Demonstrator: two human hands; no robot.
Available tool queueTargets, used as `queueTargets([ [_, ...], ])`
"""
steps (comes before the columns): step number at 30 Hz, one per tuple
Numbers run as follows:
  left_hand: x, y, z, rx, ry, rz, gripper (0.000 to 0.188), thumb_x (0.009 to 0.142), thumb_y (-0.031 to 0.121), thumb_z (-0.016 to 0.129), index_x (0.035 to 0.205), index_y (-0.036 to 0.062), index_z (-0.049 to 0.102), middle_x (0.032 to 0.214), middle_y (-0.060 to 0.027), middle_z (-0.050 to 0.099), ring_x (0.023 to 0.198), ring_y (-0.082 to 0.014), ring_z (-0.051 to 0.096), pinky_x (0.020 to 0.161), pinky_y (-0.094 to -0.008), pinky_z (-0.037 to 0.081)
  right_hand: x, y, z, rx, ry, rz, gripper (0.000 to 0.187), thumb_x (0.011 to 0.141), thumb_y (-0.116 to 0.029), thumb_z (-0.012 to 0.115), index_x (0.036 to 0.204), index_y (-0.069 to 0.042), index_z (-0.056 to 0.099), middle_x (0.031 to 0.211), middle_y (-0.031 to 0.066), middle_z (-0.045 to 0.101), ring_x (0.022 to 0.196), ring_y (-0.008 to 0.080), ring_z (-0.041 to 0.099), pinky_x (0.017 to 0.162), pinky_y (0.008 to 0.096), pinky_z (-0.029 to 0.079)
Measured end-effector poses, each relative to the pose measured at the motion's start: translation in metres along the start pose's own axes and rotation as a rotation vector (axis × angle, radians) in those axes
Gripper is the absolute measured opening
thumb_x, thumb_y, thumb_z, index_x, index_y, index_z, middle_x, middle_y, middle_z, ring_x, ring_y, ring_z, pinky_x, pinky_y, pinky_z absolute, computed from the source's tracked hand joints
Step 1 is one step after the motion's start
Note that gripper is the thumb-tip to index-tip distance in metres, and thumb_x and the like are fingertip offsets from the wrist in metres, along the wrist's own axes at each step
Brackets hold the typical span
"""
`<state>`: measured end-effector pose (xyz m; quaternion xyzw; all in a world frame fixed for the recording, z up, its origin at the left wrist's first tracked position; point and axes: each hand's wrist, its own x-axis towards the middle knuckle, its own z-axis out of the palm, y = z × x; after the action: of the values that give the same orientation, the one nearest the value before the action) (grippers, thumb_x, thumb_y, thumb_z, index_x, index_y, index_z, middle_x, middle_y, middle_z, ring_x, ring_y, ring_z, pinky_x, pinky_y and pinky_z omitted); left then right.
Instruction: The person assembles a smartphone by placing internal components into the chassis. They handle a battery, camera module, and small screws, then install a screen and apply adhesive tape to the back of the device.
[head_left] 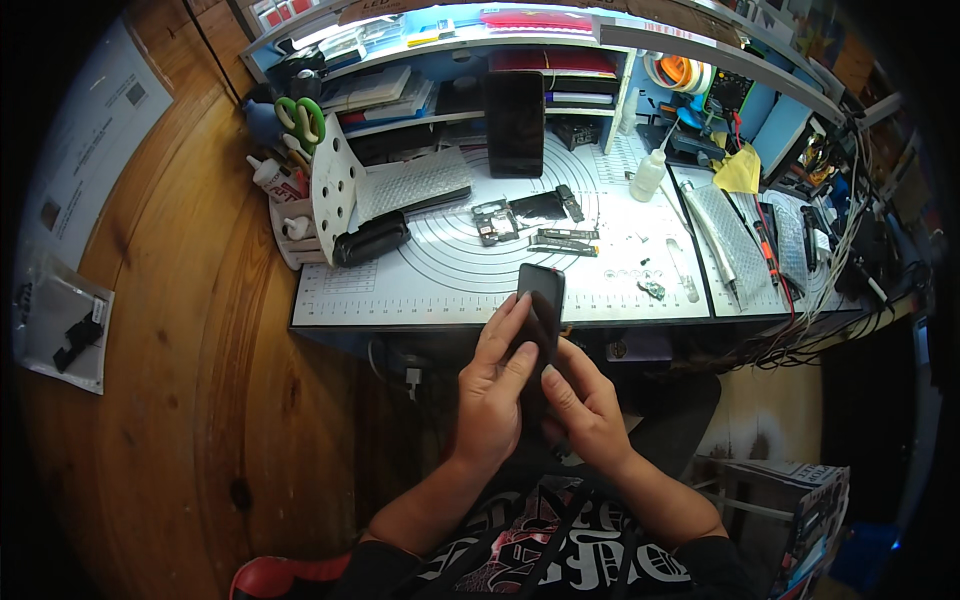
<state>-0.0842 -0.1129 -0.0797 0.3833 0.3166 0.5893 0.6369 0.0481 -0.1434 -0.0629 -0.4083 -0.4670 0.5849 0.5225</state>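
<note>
Holding a black phone (541,300) upright just off the worktop (400,290) edge, left hand (495,385) gripping its side, right hand (580,405) pinching the bottom, loose phone parts (520,222) lying on the mat behind

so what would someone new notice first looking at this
Probably both hands, left hand and right hand, gripping a slim black phone-like slab at the near edge of the white gridded work mat. Behind it, small dark dismantled parts lie mid-mat, and green-handled scissors stand far left.
</note>
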Motion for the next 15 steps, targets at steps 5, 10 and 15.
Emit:
queueTargets([
  [5, 0.005, 0.009, 0.015, 0.023, 0.066, -0.013, 0.054, 0.106, 0.003, 0.047, 0.158, -0.001, 0.035, 0.139, -0.0128, 0.059, 0.123, -0.0139, 0.057, 0.106, -0.0275, 0.045, 0.001, 0.02, 0.02, -0.486, 0.131, -0.299, 0.047, 0.101, -0.01, 0.062, 0.143, 0.006, 0.049, 0.129, 0.025, 0.062, 0.117, 0.0383, 0.062, 0.1, 0.0411, 0.049],
  [10, 0.011, 0.017, 0.018, -0.017, 0.092, 0.001, 0.058, 0.105, 0.011, 0.054, 0.158, -0.0022, 0.035, 0.127, -0.0074, 0.062, 0.112, -0.0118, 0.058, 0.103, -0.0278, 0.044, 0.01, 0.006, 0.021, -0.708, 0.082, -0.431, 0.051, 0.097, -0.009, 0.064, 0.142, 0.007, 0.048, 0.132, 0.0261, 0.059, 0.118, 0.0439, 0.058, 0.1, 0.0461, 0.048],
  [15, 0.027, 0.022, 0.015, 0.006, 0.09, 0.024, 0.057, 0.102, 0.007, 0.056, 0.155, -0.0043, 0.039, 0.126, -0.0085, 0.062, 0.111, -0.011, 0.058, 0.1, -0.0269, 0.045, 0.026, 0.002, 0.014, -0.704, 0.02, -0.453, 0.053, 0.099, -0.012, 0.063, 0.146, 0.006, 0.046, 0.137, 0.0248, 0.059, 0.123, 0.0385, 0.059, 0.1, 0.0426, 0.049],
])
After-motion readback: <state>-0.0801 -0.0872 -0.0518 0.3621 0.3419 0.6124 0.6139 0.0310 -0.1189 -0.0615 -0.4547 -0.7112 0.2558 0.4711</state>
